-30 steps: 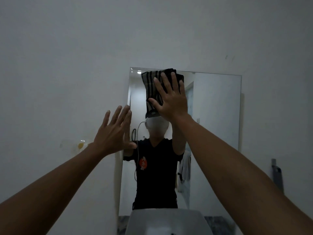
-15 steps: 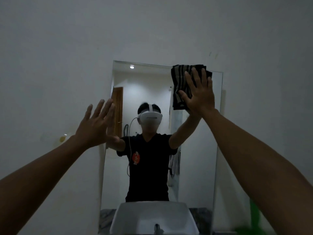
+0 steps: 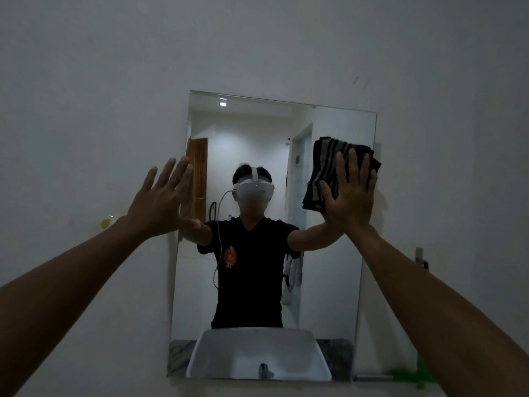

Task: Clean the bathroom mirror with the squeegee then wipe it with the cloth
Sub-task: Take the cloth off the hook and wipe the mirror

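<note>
Since half a second ago my right hand [image 3: 350, 193] has slid the cloth [image 3: 329, 167] down the right side of the mirror [image 3: 337, 282], from the top corner to about mid-height beside the edge. That hand is flat, fingers spread, palm pressing the dark striped cloth against the glass rather than clutching it. My left hand [image 3: 160, 202] is open and holds nothing, fingers straight, raised at the mirror's left edge with the palm toward the wall [image 3: 86, 110]; I cannot tell whether it touches. At the bottom of the glass the white sink [image 3: 257, 353] shows. My reflected black shirt carries a round red badge [image 3: 230, 257], its writing too small to read.
</note>
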